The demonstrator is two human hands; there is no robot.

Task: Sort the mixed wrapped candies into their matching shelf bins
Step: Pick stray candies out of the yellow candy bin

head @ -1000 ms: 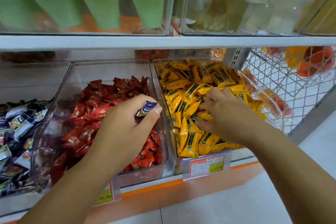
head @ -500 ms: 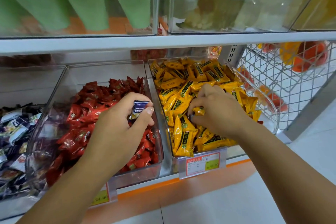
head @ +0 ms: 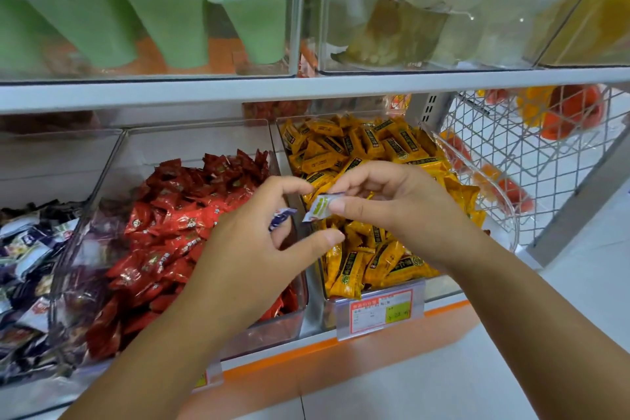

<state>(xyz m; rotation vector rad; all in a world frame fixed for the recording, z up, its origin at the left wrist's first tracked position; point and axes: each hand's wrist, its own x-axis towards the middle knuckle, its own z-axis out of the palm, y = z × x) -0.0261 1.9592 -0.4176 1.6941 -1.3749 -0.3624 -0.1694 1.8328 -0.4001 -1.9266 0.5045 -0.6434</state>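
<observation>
far left: dark/white candies (head: 20, 266). next: red candies (head: 177, 225). left hand (head: 252, 249) above red pile, grip curled round blue-white candy (head: 281, 216). right hand (head: 392, 211) above yellow candies (head: 368, 147), grip pinching white-green candy (head: 318, 210) just beside left fingertips. price tag (head: 380, 312) under yellow pile: red border, yellow patch, print unreadable. wire basket (head: 511, 153) far right.
</observation>
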